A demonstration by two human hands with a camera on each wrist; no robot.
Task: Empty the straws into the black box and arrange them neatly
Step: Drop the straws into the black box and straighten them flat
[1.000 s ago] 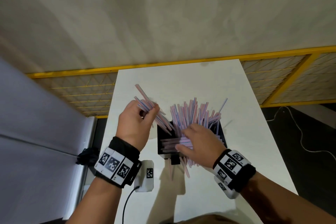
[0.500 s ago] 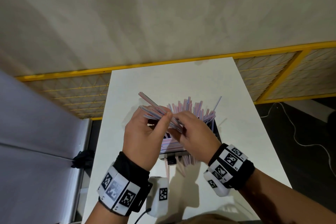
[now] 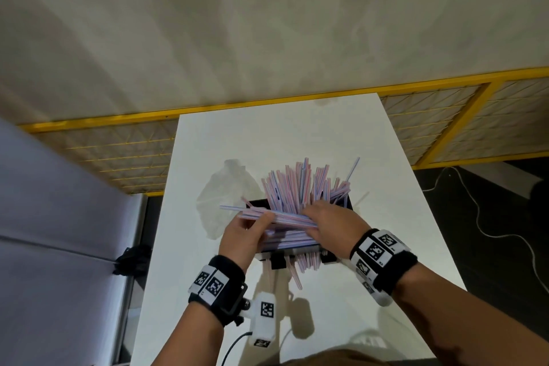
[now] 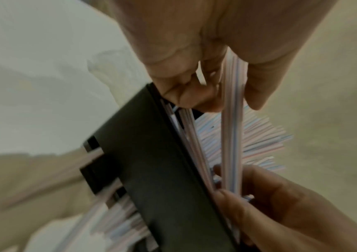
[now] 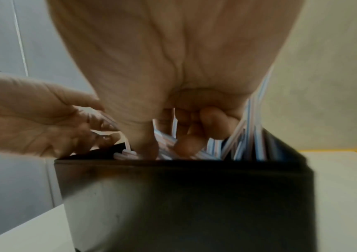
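A black box (image 3: 349,204) stands mid-table with a fan of pink and blue striped straws (image 3: 303,184) sticking up from its far part. More straws lie flat inside, and a few poke out of slots (image 3: 297,269) in its near wall. A small bundle of straws (image 3: 276,216) lies level across the box top. My left hand (image 3: 252,226) pinches its left part between thumb and fingers, as the left wrist view shows on the bundle (image 4: 232,136). My right hand (image 3: 323,220) grips the right end, its fingers curled over the box (image 5: 183,196).
A crumpled clear plastic bag (image 3: 225,196) lies on the white table (image 3: 297,134) just left of the box. A yellow mesh fence (image 3: 118,151) runs behind the table. A white cable (image 3: 487,232) trails on the dark floor to the right.
My left hand carried its bundle from left of the box to over it and turned it level. My right hand left the flat straws and took the bundle's other end.
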